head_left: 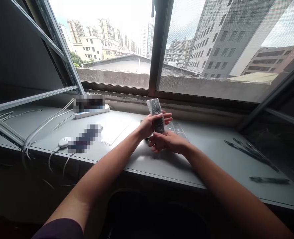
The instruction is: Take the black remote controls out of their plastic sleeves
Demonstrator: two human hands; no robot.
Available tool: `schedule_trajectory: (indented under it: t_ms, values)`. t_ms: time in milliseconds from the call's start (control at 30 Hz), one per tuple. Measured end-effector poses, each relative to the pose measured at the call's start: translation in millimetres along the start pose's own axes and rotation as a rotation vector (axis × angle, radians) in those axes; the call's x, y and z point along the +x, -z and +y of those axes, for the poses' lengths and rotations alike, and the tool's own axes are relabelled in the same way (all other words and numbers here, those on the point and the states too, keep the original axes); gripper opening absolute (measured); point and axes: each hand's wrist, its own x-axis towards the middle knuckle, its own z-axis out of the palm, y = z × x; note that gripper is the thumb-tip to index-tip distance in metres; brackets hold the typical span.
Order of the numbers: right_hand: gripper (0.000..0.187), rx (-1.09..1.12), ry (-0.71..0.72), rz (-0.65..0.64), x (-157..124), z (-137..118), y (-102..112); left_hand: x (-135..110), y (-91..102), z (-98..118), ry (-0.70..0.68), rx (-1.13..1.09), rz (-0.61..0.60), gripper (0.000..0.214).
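A dark remote control in a clear plastic sleeve (156, 114) stands upright above the grey window ledge (211, 152). My left hand (150, 124) is wrapped round its middle from the left, fingers across the front. My right hand (168, 142) is closed on its lower end from below. Just behind my hands, other dark remotes in clear sleeves (178, 128) lie flat on the ledge.
A white power strip (90, 112) and white cables (44, 124) lie at the left, with a white mouse-like object (63, 142) near the front edge. An empty clear sleeve (115, 132) lies left of my hands. Dark thin tools (251, 152) rest at the right.
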Motion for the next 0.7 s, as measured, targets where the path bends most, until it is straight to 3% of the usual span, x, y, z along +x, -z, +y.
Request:
schedule_trajectory:
  t_ms: [267, 433, 700]
  values:
    - [0.054, -0.063, 0.064, -0.099, -1.3, 0.2, -4.2, 9.8, 5.8, 1.9, 0.062, -0.056, 0.150, 0.032]
    - [0.058, -0.171, 0.163, -0.151, 0.8, 1.9, -10.6, 9.3, 4.4, 2.0, 0.228, -0.011, 0.110, 0.035]
    - [0.051, -0.568, 0.322, 0.091, 3.0, 8.0, -12.3, -2.1, 1.9, 3.7, 0.337, 0.116, -0.059, 0.032]
